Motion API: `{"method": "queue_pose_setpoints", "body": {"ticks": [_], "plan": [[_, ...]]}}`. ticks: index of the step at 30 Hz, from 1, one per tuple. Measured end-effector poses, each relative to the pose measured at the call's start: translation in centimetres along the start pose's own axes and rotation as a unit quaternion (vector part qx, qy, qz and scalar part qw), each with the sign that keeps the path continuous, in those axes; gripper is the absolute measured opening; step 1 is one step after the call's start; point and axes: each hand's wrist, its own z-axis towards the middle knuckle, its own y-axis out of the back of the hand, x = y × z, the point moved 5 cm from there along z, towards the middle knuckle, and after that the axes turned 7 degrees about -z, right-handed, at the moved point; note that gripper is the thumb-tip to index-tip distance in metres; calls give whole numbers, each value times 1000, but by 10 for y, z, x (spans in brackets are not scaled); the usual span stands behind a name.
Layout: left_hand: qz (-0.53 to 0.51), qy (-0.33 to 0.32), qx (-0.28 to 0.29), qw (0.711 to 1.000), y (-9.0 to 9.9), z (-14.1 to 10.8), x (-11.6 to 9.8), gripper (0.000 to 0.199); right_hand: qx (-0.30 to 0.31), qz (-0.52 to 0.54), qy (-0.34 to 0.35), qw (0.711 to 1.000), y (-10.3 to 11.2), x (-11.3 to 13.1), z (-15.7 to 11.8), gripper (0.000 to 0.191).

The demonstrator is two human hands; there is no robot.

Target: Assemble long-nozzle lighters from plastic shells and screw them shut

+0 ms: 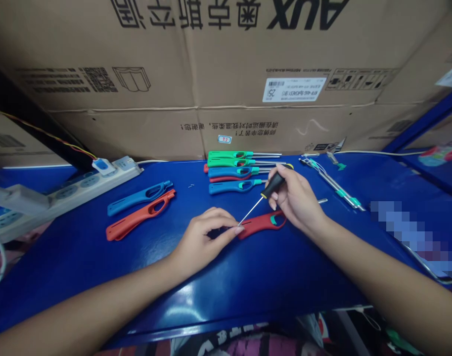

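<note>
My right hand (298, 200) is closed round the black handle of a screwdriver (272, 185), whose shaft slants down to the left. Its tip meets the fingertips of my left hand (207, 235), where thumb and index finger are pinched together. Whatever sits in that pinch is too small to make out. Right beside those fingertips lies a red lighter (257, 225) with a teal trigger, flat on the blue table (211, 287). Behind it, several assembled long-nosed lighters (229, 162) in green, blue and red lie in a row.
At left are a blue lighter casing (137, 199) and a red casing (137, 217), near a white power strip (81, 185). Tiny screws (191, 186) lie in the middle. Metal lighter tubes (339, 190) with teal parts lie at right. A cardboard box (144, 118) stands along the back.
</note>
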Motion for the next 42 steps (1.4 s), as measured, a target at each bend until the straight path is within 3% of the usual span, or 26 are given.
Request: {"method": "queue_pose_setpoints", "body": {"ticks": [27, 31, 38, 42], "plan": [[6, -58, 43, 997, -3, -2, -4, 9, 32, -31, 52, 998, -3, 14, -8, 30], [16, -42, 71, 997, -5, -4, -2, 12, 94, -61, 92, 989, -4, 20, -10, 23], [13, -40, 167, 985, -14, -9, -4, 15, 276, -85, 98, 952, -16, 25, -31, 15], [1, -43, 166, 985, -13, -7, -5, 13, 259, -75, 99, 958, -18, 29, -33, 16]]}}
